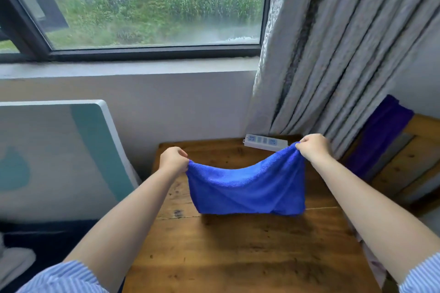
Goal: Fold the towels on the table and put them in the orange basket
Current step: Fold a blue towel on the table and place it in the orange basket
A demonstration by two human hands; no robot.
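Head camera view: a person holds a blue towel (247, 188) up over a wooden tabletop (238, 257) at the centre of the frame. The left hand (173, 159), just left of centre, has its fingers curled tight around the towel's upper left corner. The right hand (313, 147), right of centre and slightly higher in the frame, pinches the upper right corner in the same closed grip. Between the two hands the top edge of the towel sags in a shallow curve, and the cloth hangs down, its lower edge at or just above the tabletop; whether it touches the wood cannot be told. Both forearms reach in from the bottom corners of the frame, each ending in a blue-and-white striped sleeve (62, 278).

At the far edge of the tabletop, just behind the towel and near the right hand, lies a white power strip (264, 142). Grey curtains (345, 54) hang down the upper right of the frame beside a dark-framed window (147, 52) that fills the upper left and looks out on greenery and buildings. A purple cloth (378, 135) drapes over a wooden frame (409, 162) at the right edge. A white and teal panel (59, 150) leans against the wall at the left.
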